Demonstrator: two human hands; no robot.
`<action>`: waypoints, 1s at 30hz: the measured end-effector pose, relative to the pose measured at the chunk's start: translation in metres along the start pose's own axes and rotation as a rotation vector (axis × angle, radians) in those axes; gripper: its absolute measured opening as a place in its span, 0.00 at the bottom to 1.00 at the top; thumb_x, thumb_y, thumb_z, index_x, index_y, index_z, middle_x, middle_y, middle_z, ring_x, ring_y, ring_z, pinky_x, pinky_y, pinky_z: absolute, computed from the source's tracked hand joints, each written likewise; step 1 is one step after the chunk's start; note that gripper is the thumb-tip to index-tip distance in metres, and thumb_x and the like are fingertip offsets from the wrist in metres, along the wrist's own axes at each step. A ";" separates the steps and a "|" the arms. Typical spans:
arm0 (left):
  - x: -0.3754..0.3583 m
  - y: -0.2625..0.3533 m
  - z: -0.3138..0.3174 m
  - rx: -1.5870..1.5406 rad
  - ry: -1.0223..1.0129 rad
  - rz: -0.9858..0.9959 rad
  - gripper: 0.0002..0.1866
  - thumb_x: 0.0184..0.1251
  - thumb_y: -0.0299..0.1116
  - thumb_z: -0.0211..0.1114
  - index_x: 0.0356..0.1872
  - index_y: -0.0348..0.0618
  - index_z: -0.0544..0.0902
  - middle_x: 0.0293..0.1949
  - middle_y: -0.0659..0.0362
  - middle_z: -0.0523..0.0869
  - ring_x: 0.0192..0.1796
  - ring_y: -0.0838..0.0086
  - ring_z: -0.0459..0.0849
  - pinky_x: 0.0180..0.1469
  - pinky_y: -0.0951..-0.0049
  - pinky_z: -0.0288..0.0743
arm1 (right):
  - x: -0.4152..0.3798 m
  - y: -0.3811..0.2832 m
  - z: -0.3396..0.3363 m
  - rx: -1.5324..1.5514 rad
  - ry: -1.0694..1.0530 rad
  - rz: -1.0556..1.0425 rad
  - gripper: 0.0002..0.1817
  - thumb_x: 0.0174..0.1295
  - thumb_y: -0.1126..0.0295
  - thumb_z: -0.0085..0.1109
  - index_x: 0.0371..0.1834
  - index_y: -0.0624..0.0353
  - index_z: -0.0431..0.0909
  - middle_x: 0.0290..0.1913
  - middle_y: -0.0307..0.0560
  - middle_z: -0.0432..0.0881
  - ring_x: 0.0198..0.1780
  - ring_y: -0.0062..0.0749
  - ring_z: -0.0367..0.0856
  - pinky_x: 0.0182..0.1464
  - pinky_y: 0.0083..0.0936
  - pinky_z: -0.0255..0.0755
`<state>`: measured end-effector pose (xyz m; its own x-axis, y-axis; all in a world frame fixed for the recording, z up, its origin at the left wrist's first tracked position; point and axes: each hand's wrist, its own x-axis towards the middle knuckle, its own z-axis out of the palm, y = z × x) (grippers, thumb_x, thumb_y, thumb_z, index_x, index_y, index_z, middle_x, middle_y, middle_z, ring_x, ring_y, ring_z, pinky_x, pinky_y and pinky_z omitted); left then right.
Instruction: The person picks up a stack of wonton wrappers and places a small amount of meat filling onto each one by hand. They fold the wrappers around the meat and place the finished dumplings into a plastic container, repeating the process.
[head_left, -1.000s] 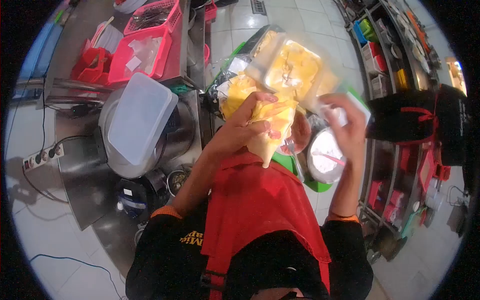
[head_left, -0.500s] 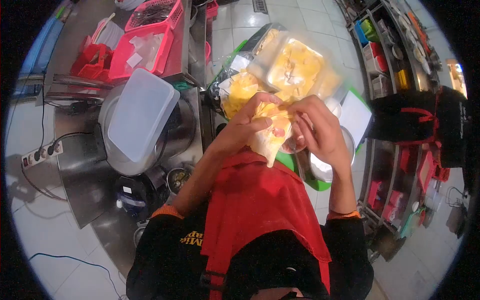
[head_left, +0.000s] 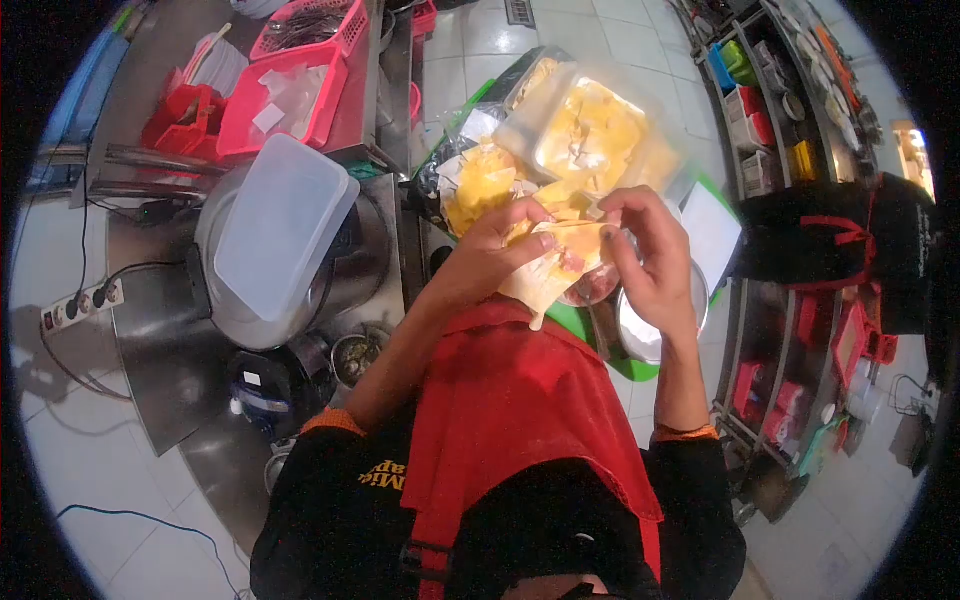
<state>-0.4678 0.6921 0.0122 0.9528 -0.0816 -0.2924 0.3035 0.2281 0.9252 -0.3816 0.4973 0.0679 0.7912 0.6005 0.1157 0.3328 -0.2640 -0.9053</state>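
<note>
Far left: power strip (head_left: 72,308) on the tiled floor, cable running off it. Steel desk (head_left: 170,340) next to it. At the back of the desk, a pink basket (head_left: 285,95) with paper scraps in it, red holders (head_left: 185,118) beside it.

Nearer: round steel pot (head_left: 345,275) with a translucent white plastic lid (head_left: 282,228) lying tilted across its top. Below the pot, a small round container (head_left: 352,358) with dark contents, can't tell what.

Centre: left hand (head_left: 487,262) is closed round a pale yellow wrapper (head_left: 552,268), thumb and fingers pinching its upper left edge. The wrapper is folded into a cone, point hanging down over the red apron (head_left: 510,400). Pinkish filling shows in the open top.

Right hand (head_left: 650,262) grips the wrapper's right edge, fingers curled in, thumb on the rim. Both hands on the same wrapper, held up in front of the chest, above the desk.

Behind the hands: clear bags of yellow sheets (head_left: 590,130), stacked, one more pile (head_left: 480,185) just left of them. Under the right hand, a steel bowl (head_left: 640,335) on a green board (head_left: 585,325), mostly hidden.

Far right: shelving (head_left: 790,120) with coloured containers, a black box with red trim (head_left: 850,240) in front of it.
</note>
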 end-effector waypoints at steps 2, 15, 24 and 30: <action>0.002 -0.004 0.000 0.013 0.007 0.065 0.06 0.72 0.34 0.60 0.44 0.45 0.76 0.38 0.64 0.80 0.42 0.80 0.78 0.49 0.77 0.72 | 0.000 0.000 0.006 -0.002 0.000 -0.030 0.13 0.57 0.80 0.61 0.46 0.63 0.77 0.40 0.49 0.81 0.38 0.36 0.81 0.43 0.26 0.73; 0.008 -0.003 0.001 -0.464 0.001 -0.103 0.10 0.76 0.39 0.53 0.42 0.44 0.78 0.37 0.64 0.82 0.38 0.81 0.81 0.44 0.78 0.74 | 0.000 -0.010 0.013 -0.328 0.032 -0.319 0.11 0.56 0.80 0.63 0.44 0.62 0.80 0.40 0.48 0.84 0.42 0.43 0.82 0.47 0.33 0.71; 0.009 -0.012 -0.002 -0.492 0.008 -0.101 0.08 0.71 0.35 0.55 0.39 0.43 0.77 0.34 0.64 0.79 0.38 0.80 0.80 0.43 0.79 0.73 | 0.001 -0.012 0.012 -0.444 -0.131 -0.342 0.14 0.56 0.77 0.65 0.46 0.59 0.80 0.39 0.47 0.83 0.43 0.43 0.81 0.47 0.35 0.71; 0.010 -0.016 -0.001 -0.517 0.041 -0.086 0.08 0.72 0.35 0.54 0.40 0.43 0.77 0.36 0.62 0.79 0.39 0.79 0.80 0.41 0.78 0.74 | -0.003 -0.003 0.011 -0.250 -0.059 -0.363 0.13 0.56 0.80 0.63 0.45 0.62 0.79 0.41 0.50 0.82 0.43 0.45 0.80 0.49 0.35 0.72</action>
<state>-0.4633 0.6892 -0.0053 0.9207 -0.0857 -0.3807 0.3356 0.6718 0.6603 -0.3906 0.5041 0.0658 0.5717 0.7284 0.3776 0.7035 -0.1983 -0.6825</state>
